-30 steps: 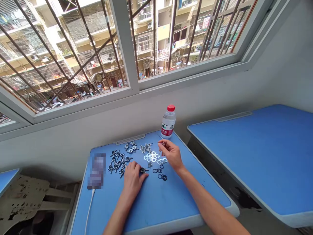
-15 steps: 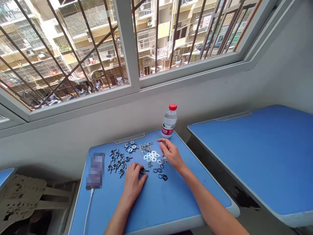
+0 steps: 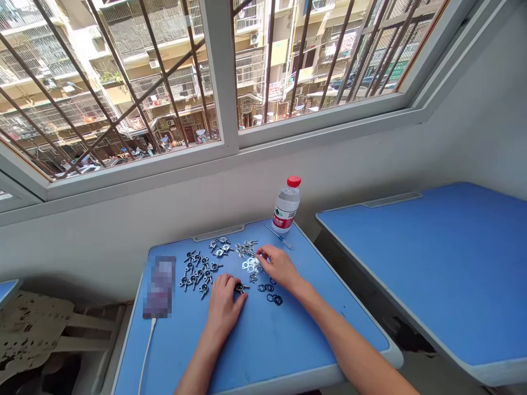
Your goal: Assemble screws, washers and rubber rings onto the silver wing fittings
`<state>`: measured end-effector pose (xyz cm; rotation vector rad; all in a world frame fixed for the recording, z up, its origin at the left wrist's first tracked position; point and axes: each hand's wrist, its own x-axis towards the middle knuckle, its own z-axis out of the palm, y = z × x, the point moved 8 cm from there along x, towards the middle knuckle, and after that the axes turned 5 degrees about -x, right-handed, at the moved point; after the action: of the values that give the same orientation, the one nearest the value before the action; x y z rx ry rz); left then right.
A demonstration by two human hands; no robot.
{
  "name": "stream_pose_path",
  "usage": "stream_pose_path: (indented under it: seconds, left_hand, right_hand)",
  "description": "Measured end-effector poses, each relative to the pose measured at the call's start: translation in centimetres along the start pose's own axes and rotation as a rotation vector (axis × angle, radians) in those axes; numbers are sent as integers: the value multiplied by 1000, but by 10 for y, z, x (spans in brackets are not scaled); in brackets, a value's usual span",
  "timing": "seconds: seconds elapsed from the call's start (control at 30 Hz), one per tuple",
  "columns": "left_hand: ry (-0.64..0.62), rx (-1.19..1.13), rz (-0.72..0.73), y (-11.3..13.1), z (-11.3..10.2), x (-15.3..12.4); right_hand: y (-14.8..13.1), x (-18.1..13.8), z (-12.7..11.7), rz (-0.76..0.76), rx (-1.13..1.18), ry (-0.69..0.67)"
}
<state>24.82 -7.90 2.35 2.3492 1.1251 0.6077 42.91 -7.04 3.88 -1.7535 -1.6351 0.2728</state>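
My left hand [image 3: 223, 302] rests on the blue table, thumb and fingers curled around a small metal fitting with a black centre [image 3: 240, 287] and a short stem. My right hand [image 3: 280, 267] is over a pile of flat silver plates [image 3: 249, 265], its fingertips drawn together; what they hold, if anything, is too small to make out. Behind the plates lie several metal pieces with long stems [image 3: 246, 248]. Small screws [image 3: 253, 278] and black rubber rings [image 3: 265, 287] are between the hands. A thin screwdriver [image 3: 279, 236] with a clear handle lies beyond my right hand.
Several fittings with black centres [image 3: 200, 272] lie left of my left hand, and silver-faced ones [image 3: 220, 247] behind. A phone [image 3: 160, 288] with a white cable [image 3: 147, 351] is at the left edge. A red-capped water bottle [image 3: 287, 206] stands at the back; another blue table [image 3: 428, 263] is to the right.
My right hand has moved left, from beside the screwdriver to the silver plates, leaving the screwdriver's handle in sight. My left hand stays around the same fitting.
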Motion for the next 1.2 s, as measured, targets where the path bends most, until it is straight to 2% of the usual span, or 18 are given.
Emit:
stream_pose_path:
  seconds: [0.2, 0.4, 0.63, 0.87, 1.2]
  left_hand:
    - [2, -7, -4, 0, 0, 0]
    - [2, -21, -11, -1, 0, 0]
    - [-8, -99, -69, -6, -3, 1]
    - [-52, -168, -92, -7, -3, 1]
    - [-37, -131, -113, -11, 0, 2]
  right_hand:
    - [-12, 8, 24, -7, -151, -51]
    - [-13, 10, 40, 17, -234, -88]
    - [-19, 10, 30, -4, -139, -102]
    - [-39, -11, 21, -180, 32, -273]
    - [-45, -21, 31, -307, -45, -410]
